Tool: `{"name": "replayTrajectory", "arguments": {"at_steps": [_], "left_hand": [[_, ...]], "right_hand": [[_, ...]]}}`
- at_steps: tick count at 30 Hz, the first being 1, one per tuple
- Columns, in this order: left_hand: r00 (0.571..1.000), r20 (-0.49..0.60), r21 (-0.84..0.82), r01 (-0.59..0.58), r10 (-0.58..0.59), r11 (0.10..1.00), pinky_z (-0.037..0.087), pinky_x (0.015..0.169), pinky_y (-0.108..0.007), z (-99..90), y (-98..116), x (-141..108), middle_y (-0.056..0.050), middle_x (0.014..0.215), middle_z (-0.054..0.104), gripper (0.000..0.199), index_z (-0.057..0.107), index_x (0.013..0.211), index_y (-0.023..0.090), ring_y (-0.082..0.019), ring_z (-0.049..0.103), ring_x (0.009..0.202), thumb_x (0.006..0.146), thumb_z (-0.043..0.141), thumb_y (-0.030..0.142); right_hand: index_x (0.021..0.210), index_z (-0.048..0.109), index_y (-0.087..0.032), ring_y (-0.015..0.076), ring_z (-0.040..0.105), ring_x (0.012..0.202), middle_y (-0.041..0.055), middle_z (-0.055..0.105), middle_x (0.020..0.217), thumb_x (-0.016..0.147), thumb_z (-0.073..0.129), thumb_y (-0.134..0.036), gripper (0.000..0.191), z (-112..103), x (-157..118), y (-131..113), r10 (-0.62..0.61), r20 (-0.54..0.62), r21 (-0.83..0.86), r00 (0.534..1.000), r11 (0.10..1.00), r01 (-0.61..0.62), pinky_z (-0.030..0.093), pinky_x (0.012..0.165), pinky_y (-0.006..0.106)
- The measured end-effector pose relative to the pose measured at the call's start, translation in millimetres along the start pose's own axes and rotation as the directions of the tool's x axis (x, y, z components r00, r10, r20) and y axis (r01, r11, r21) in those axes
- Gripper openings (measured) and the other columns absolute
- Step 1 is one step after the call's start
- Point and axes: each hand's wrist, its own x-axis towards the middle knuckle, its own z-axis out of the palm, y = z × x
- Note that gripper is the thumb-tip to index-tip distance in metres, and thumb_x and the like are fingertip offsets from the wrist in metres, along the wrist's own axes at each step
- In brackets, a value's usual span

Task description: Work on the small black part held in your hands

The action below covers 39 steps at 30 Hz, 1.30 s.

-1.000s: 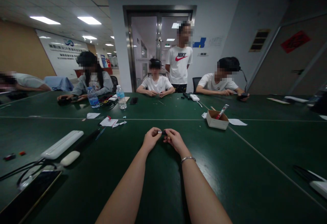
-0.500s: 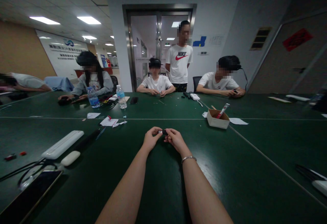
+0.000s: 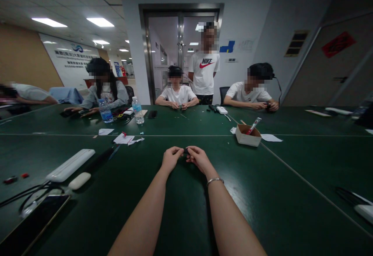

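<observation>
A small black stick-like object (image 3: 185, 151), perhaps a USB stick, is pinched between my two hands just above the green table (image 3: 186, 217). My left hand (image 3: 171, 158) grips its left end with thumb and fingertips. On its right end, the thumb and fingers of my right hand (image 3: 199, 159) are closed. The fingertips of both hands nearly meet and cover much of the object, so its exact kind is too small to make out. A silver bangle (image 3: 215, 181) circles my right wrist.
At the left lie a white power strip (image 3: 71, 165), a white oval case (image 3: 79, 181), cables and a phone (image 3: 35, 225). Paper scraps (image 3: 124, 139) and bottles (image 3: 138, 111) stand further back. A small cardboard box (image 3: 247, 138) is at right. Several people sit or stand beyond.
The silvery metal end that showed by my left fingertips is out of sight now; only black shows between the hands. My left fingers have straightened a little and my hands are slightly closer.
</observation>
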Motion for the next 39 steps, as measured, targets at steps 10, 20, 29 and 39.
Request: {"name": "replayTrajectory", "arguments": {"at_steps": [10,20,29,39], "left_hand": [[0.994,-0.088,0.219,0.078,-0.06,0.973,0.037,0.055,-0.025,-3.2,9.8,-4.9,-0.003,0.06,0.062,0.053,0.062,0.064,0.016,-0.014,0.053,0.055,0.076,0.046,0.065],[0.985,-0.142,0.255,0.131,-0.097,0.958,0.034,0.054,-0.025,-1.6,7.8,-0.7,-0.001,0.052,0.055,0.054,0.06,0.057,0.016,-0.013,0.05,0.052,0.077,0.044,0.065],[0.981,-0.136,0.239,0.166,-0.136,0.957,0.033,0.054,-0.025,-2.7,13.7,-3.9,0.0,0.049,0.052,0.051,0.056,0.053,0.017,-0.012,0.046,0.048,0.079,0.044,0.06],[0.994,-0.088,0.215,0.081,-0.063,0.973,0.036,0.057,-0.025,-1.4,7.4,-2.5,0.0,0.057,0.058,0.048,0.061,0.062,0.017,-0.013,0.052,0.056,0.078,0.047,0.06]], "right_hand": [[0.097,0.064,-0.018,0.0061,0.05,0.046,-0.0034,0.06,0.066,0.066,0.074,-0.037,0.038,-0.9,0.4,1.8,-0.043,0.08,-0.097,0.996,0.994,0.051,0.049,0.052,0.023],[0.097,0.063,-0.02,0.0066,0.052,0.049,-0.0039,0.059,0.07,0.066,0.074,-0.037,0.037,-0.6,-1.0,-0.4,-0.046,0.126,-0.114,0.991,0.992,0.06,0.05,0.053,0.024],[0.096,0.065,-0.02,0.0062,0.05,0.049,-0.005,0.056,0.068,0.067,0.074,-0.035,0.034,0.7,-2.2,-1.4,-0.063,0.15,-0.117,0.987,0.99,0.081,0.051,0.055,0.025],[0.093,0.065,-0.017,0.0069,0.049,0.048,-0.0045,0.058,0.06,0.065,0.075,-0.039,0.037,-0.5,-0.9,-1.2,-0.023,0.088,-0.064,0.996,0.998,0.029,0.052,0.057,0.027]]}}
